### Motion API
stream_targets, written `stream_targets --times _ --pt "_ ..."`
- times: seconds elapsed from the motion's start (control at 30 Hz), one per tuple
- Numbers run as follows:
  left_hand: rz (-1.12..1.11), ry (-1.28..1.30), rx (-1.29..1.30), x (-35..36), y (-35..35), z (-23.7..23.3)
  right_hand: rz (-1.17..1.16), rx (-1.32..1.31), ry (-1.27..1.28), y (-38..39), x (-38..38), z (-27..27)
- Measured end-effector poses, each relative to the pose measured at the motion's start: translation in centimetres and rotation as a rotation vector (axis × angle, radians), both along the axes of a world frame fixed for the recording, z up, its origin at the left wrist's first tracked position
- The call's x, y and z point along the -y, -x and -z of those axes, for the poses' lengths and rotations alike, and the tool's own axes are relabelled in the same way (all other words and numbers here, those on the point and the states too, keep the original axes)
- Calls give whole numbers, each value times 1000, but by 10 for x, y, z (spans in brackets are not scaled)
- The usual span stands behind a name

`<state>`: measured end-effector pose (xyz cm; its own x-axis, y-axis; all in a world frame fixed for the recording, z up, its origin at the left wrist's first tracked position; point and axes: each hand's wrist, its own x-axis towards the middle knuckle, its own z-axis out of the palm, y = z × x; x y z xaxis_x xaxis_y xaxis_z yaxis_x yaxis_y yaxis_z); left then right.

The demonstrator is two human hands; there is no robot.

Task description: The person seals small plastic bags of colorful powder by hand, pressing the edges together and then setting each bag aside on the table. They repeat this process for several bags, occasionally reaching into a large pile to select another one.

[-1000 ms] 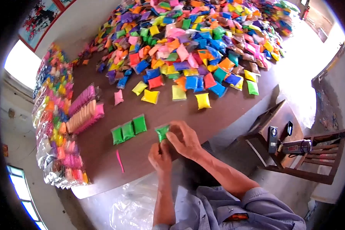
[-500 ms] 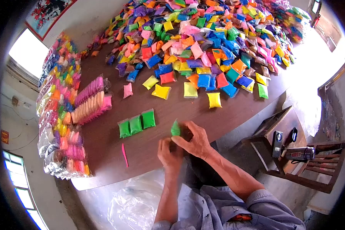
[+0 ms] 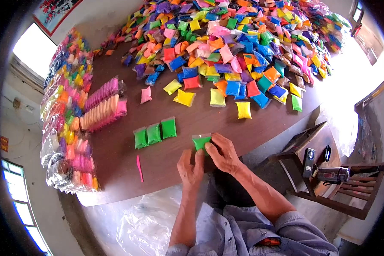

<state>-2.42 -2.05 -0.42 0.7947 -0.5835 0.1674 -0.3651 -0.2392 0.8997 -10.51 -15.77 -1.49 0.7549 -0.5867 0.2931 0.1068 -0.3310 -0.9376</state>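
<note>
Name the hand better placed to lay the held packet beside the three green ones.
Probably the left hand: it is nearer the row of green packets and at the lower edge of the held packet. The right hand, at its right edge, sits farther from the row.

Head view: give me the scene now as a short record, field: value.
left hand: left hand, at the lower edge of a green packet
right hand: right hand, gripping that packet's right side
laid out: three green packets, side by side
loose item: thin pink strip, nearer the person than the three
far side: heap of mixed-colour packets
surface: brown table
</note>
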Motion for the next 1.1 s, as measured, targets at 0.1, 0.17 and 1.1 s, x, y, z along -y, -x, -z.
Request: stream_targets --times 0.1,0.17,1.1 --pt "-18 7 16 -2 -2 4 25 -9 -26 -1 -5 -13" --pt "-29 19 55 -1 -3 12 64 -6 -23 -3 -7 -8" --pt "-86 100 -69 2 -4 0 0 -67 58 -2 -2 -4"
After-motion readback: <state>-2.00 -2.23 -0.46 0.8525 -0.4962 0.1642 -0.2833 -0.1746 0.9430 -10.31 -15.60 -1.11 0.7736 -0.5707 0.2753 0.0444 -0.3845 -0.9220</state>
